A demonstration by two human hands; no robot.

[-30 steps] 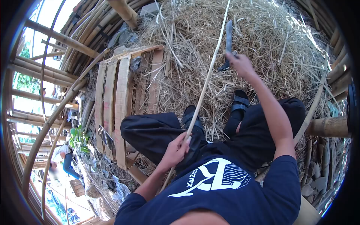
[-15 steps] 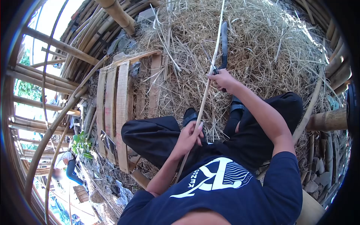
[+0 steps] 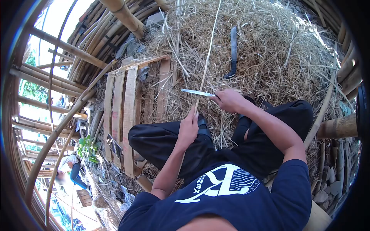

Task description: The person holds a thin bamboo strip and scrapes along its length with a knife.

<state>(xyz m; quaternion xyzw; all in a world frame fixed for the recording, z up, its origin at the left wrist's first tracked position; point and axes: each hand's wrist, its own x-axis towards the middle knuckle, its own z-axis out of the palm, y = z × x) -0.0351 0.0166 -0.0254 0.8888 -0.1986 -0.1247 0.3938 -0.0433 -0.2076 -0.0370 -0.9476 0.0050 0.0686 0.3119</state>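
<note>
A long, thin pale strip (image 3: 209,50) runs up from my lap over the shavings. My left hand (image 3: 188,129) is closed round it just above my knee. In my right hand (image 3: 228,100) is the handle of a small knife (image 3: 197,92), its blade pointing left and crossing the strip a little beyond my left hand. Whether the edge touches the strip cannot be made out. A larger dark blade (image 3: 233,50) with a black handle lies on the shavings beyond my right hand.
A wooden slatted pallet (image 3: 129,115) lies to the left, with a dark flat object (image 3: 114,146) on it. Bamboo poles (image 3: 69,46) stand and lean at the left. Another person (image 3: 75,173) bends over at the lower left. A thick bamboo (image 3: 339,126) juts in at right.
My right hand has come down and nearer to me, its knife now lying across the strip. My left hand has moved forward, and the strip's far end has swung left.
</note>
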